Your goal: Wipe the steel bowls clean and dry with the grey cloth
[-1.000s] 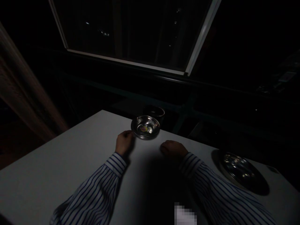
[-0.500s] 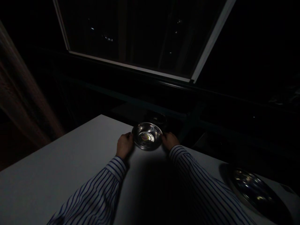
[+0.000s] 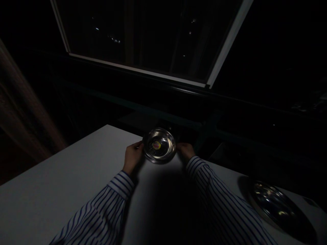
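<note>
A shiny metal bowl (image 3: 166,154) with a round yellow and pink sticker (image 3: 156,145) on its inside bottom is held between my hands near the far edge of the white table. My left hand (image 3: 133,156) is closed on its left rim. On the opposite side, my right hand (image 3: 186,150) pinches the right rim. The bowl tilts towards me, so its inside shows. Whether its base touches the table I cannot tell.
A large shiny metal lid or pan (image 3: 277,207), partly in shadow, lies at the right on the white table (image 3: 76,183). Beyond the table's far edge it is very dark. A window frame (image 3: 138,70) rises behind, and a curtain (image 3: 28,109) hangs at the left.
Both hands have tipped the bowl further towards me, showing more of its inside. A dark round thing behind the bowl is now mostly hidden. The view has shifted slightly.
</note>
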Demonstrator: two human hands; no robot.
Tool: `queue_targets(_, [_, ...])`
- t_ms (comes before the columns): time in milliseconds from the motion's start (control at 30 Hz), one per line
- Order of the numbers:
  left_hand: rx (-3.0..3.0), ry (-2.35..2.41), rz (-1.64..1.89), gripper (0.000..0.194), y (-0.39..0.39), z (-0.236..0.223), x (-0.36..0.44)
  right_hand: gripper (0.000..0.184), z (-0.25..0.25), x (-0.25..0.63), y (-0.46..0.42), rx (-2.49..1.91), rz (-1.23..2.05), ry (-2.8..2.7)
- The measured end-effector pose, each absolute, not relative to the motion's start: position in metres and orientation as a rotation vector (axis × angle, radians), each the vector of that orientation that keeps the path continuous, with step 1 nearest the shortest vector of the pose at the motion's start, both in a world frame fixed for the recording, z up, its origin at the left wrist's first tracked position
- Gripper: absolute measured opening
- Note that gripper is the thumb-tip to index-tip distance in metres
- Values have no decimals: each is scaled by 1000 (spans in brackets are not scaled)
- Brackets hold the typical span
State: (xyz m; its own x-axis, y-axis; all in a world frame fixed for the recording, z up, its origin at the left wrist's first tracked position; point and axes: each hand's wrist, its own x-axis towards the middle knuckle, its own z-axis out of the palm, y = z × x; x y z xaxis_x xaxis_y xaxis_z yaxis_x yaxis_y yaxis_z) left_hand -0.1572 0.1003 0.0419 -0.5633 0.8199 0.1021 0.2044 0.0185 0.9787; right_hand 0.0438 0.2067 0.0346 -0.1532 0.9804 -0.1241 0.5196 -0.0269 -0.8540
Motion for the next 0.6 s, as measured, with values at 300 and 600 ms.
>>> queue_targets(300, [800, 1390, 1594, 31, 82, 68, -144, 12, 69, 82, 182, -1390, 1083, -1555])
queue_targets(600, [827, 1297, 1431, 21, 55, 85, -101, 20, 100, 149, 118, -1239, 1027, -1705])
